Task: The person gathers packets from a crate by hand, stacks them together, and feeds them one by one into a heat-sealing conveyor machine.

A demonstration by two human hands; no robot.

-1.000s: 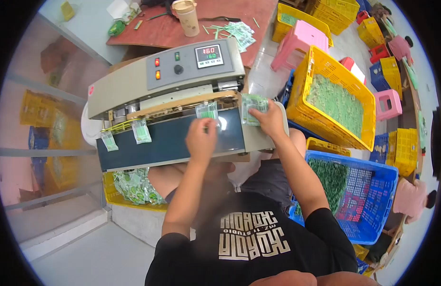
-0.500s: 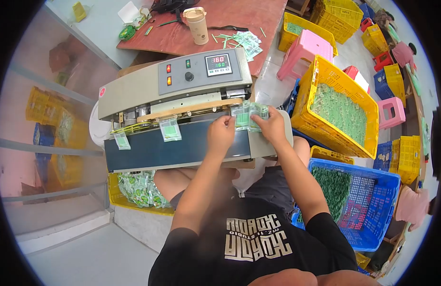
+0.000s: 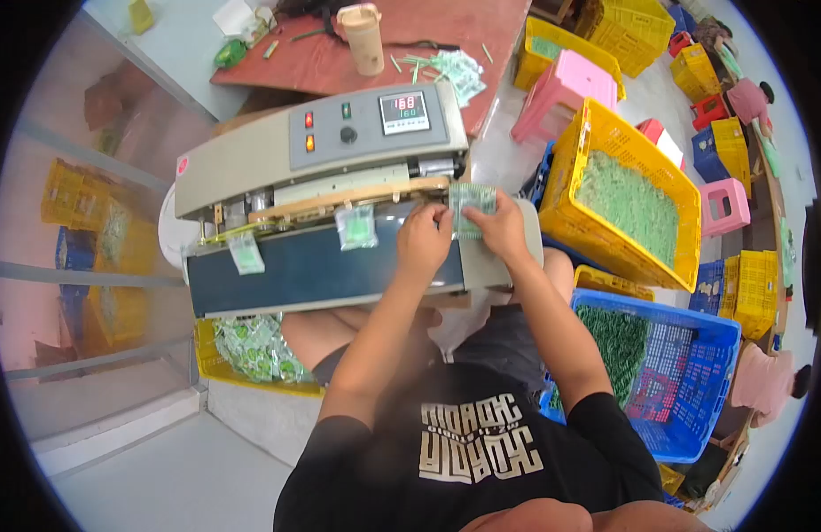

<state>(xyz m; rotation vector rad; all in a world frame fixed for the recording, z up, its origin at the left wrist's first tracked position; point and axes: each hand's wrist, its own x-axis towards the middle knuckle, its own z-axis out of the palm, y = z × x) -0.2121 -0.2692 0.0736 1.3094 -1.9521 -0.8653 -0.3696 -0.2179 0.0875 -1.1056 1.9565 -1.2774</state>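
A sealing machine (image 3: 238, 160) with a lit display stands before me, its dark belt (image 3: 313, 277) along the front. Two small green-and-clear packets, one near the left end (image 3: 246, 254) and one near the middle (image 3: 356, 228), hang from its sealing edge over the belt. My right hand (image 3: 506, 229) pinches a green packet (image 3: 467, 206) at the machine's right end. Just left of that packet is my left hand (image 3: 425, 235), its fingers closed at the packet's edge; whether it grips the packet is hidden.
A yellow crate (image 3: 566, 199) of green pieces and a blue crate (image 3: 709, 390) stand at right. A yellow crate (image 3: 207, 359) of packets sits below the machine. Behind are a red table (image 3: 295, 66), a cup (image 3: 364, 46) and pink stools (image 3: 561, 93). People sit far right.
The packets along the machine have moved left, and the leftmost one is gone from the belt. My left hand has shifted right since the first frame, beside the packet in my right hand.
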